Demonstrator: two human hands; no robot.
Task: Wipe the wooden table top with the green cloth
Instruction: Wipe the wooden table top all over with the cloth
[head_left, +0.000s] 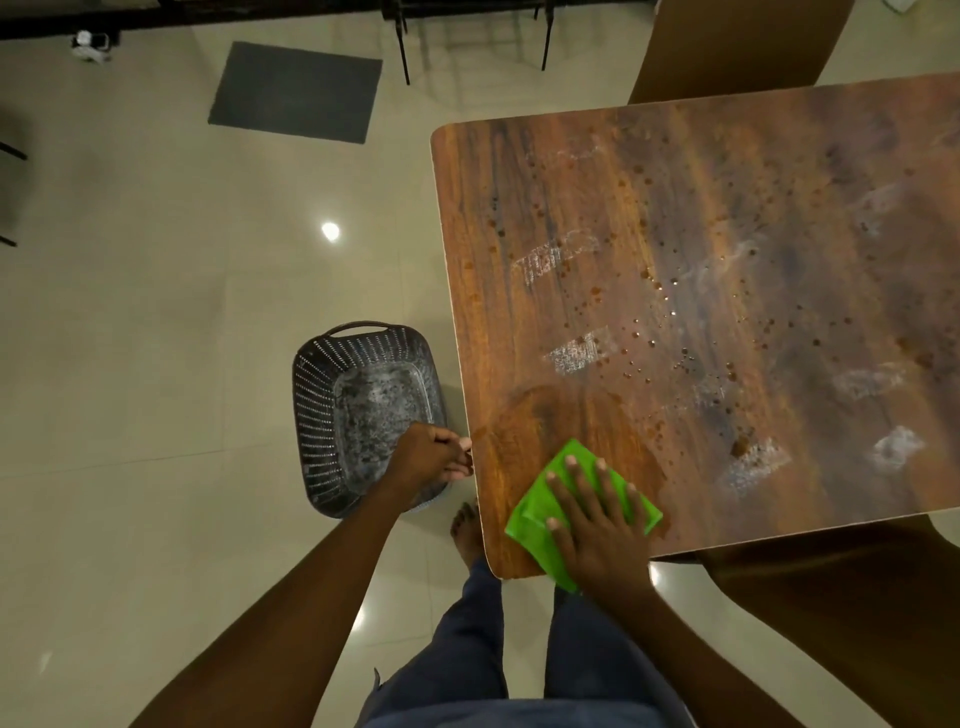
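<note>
The right grip (597, 519), released and flat, presses the green cloth (535, 535) on the worktop's (727, 208) near left corner. The left grip (431, 454) curls at the worktop's edge; whether it clasps it I cannot tell. Firm, overlapping strokes toward the droplets (649, 338) and white smears (576, 353) would serve best.

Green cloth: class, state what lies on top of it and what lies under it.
On the green cloth the right hand lies flat, fingers spread. Underneath is the wooden table top, near its corner. Any marks beneath are covered.
</note>
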